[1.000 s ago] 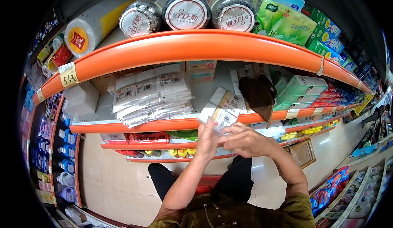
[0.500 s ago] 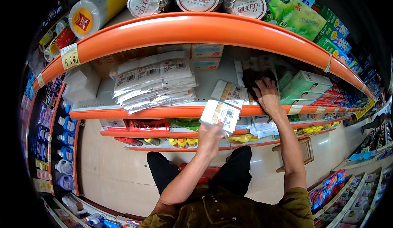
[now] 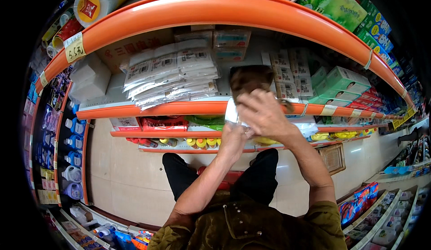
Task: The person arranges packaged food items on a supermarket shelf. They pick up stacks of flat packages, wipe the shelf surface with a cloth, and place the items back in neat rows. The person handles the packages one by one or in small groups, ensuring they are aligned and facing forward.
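Over the orange front edge of the shelf [image 3: 175, 108], my left hand [image 3: 234, 138] grips a flat white packet [image 3: 231, 111], most of it covered from view. My right hand [image 3: 265, 115] lies across it with a dark brown cloth [image 3: 250, 80] under the fingers, blurred by motion. The cloth hangs over the packet's far part. Left of both hands, a thick stack of white plastic-wrapped packets [image 3: 173, 70] leans on the shelf. Beyond my right hand are more labelled packets [image 3: 289, 77], laid in two rows.
A wide orange shelf lip [image 3: 215, 5] curves above my hands. Green-and-white boxes [image 3: 343, 84] stand at the right, clear plastic containers [image 3: 90, 79] at the left, small boxes [image 3: 231, 45] at the back. Below are lower shelves and a woven stool [image 3: 332, 158].
My right hand has brought the brown cloth left from the packets on the right onto the packet in my left hand. The view has shifted slightly.
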Motion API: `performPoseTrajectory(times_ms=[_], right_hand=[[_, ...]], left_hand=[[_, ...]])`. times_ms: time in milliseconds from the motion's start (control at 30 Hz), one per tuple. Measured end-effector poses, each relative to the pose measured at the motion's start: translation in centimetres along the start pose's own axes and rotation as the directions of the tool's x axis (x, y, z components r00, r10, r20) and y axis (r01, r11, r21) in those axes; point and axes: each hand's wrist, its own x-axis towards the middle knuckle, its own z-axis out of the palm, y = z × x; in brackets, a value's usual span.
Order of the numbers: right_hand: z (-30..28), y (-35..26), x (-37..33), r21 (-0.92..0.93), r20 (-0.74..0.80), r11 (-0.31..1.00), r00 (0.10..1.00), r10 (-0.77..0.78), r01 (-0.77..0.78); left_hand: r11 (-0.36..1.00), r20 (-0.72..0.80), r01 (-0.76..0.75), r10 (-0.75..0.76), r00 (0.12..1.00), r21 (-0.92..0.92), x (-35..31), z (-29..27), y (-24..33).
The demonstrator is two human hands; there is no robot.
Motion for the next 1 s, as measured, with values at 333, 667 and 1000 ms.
performPoseTrajectory(times_ms=[333,667,1000], right_hand=[[3.7,6.5,-0.3,-0.113,0.229,0.905,0.876,0.425,-0.41],[5.4,10.1,-1.8,-0.248,0.13,0.756,0.753,0.646,-0.606],[5.6,10.9,-2.5,-0.077,0.106,0.778,0.77,0.629,-0.624]], left_hand=[[0.992,0.005,0.107,-0.108,0.994,0.06,-0.2,-0.1,1.5],[0.938,-0.058,-0.159,0.185,0.981,0.307,-2.2,-3.0,2.8],[0.354,0.434,-0.542,0.341,0.834,0.762,-4.1,-3.6,4.8]])
